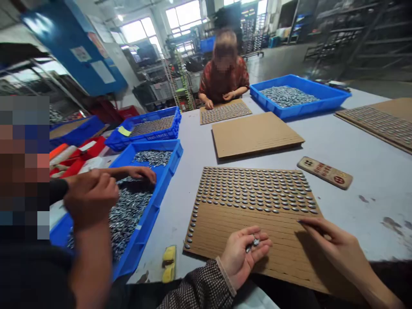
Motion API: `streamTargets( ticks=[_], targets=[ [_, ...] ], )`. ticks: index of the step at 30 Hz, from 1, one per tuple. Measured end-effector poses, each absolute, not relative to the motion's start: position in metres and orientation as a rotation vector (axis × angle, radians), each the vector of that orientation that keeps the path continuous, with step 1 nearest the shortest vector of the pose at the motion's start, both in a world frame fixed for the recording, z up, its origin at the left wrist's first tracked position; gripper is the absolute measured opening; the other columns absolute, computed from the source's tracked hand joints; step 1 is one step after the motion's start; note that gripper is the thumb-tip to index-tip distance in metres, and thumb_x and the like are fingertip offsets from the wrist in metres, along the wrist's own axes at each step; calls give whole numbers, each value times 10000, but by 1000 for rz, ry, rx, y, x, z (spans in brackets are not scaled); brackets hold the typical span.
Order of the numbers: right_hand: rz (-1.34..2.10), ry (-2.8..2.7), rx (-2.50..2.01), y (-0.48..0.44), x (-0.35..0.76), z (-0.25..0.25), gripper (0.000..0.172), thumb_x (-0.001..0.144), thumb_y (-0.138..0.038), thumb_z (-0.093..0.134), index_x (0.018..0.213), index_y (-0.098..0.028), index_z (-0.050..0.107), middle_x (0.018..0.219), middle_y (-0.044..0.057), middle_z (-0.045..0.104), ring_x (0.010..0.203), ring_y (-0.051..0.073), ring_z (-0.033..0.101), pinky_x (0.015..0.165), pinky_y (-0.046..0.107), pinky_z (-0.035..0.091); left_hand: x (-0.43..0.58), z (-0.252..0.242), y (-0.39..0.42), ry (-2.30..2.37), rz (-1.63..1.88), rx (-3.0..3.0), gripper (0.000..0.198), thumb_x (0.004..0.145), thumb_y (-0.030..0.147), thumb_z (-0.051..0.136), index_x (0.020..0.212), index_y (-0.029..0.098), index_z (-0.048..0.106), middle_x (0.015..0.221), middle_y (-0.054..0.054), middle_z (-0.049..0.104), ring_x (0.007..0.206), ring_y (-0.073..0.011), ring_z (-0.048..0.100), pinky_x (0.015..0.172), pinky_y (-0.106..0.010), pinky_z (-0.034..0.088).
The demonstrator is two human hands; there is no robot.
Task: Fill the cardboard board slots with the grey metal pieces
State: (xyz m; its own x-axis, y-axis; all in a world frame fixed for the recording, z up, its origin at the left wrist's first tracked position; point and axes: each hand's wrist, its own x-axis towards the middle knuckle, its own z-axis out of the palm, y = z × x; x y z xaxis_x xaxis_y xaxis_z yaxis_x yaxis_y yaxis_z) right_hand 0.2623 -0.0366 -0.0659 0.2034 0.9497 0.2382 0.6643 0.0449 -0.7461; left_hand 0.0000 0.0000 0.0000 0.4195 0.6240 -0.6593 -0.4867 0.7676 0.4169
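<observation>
My left hand point(243, 253) lies palm up on the near part of a slotted cardboard board point(225, 223), fingers curled round a few small metal parts point(253, 243). My right hand point(331, 242) rests on the board's right side, its forefinger and thumb pinched at a slot near the end of the last filled row; whether a part is between them is hidden. Several rows of the same small metal parts point(254, 189) fill the far half of the board.
A co-worker at my left reaches both hands point(92, 195) into a blue bin point(151, 214) of metal parts. Another person point(224, 71) works at a board point(224, 112) at the far end. More blue bins point(331, 101), cardboard boards point(254, 135), a flat brown card point(325, 172) and a yellow item point(169, 262) lie on the grey table.
</observation>
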Motion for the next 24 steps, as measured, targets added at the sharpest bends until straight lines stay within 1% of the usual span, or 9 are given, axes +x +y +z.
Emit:
streamTargets(
  ticks=[2,4,8,12,15,19,24],
  targets=[
    [466,-1533,-1725,-27,265,-69,260,857,-451,565,952,-244,691,981,41,723,891,219,681,797,316,557,6,-5,-3,902,663,178,316,767,90,621,1071,84,539,1018,-170,686,877,-215,702,837,-303,512],
    [473,-1581,-1713,-18,263,-71,245,883,-422,544,970,-237,678,979,48,716,896,215,671,811,329,543,12,-8,-6,890,655,190,274,782,127,642,1030,111,527,1020,-166,690,880,-217,703,819,-300,519],
    [479,-1720,-1627,-6,254,-70,204,932,-357,500,977,-227,650,931,50,696,858,198,657,752,317,533,21,-9,-6,885,608,212,185,793,139,642,949,108,548,988,-150,695,818,-188,704,779,-281,531],
    [417,-1847,-1607,1,248,-73,189,953,-306,471,983,-223,638,942,55,678,844,189,648,727,310,527,24,-13,-4,891,569,231,219,789,135,651,992,85,588,869,-104,691,710,-137,684,681,-225,527],
    [312,-1934,-1637,4,249,-76,213,964,-295,451,1017,-220,644,994,70,666,858,192,643,737,312,522,26,-17,-4,895,575,219,249,793,148,645,1026,77,590,817,-86,679,661,-121,666,638,-212,520],
    [183,-2028,-1667,7,250,-76,252,982,-293,417,997,-198,650,969,86,648,854,188,621,753,300,502,27,-20,-3,903,564,192,254,807,164,606,1043,73,579,824,-98,679,651,-131,666,634,-229,526],
    [62,-2106,-1697,11,249,-74,268,985,-262,389,963,-194,647,888,68,625,787,167,594,681,259,462,26,-20,-3,910,568,220,268,790,165,636,1032,101,541,866,-103,687,689,-142,677,641,-230,524]
  ],
)
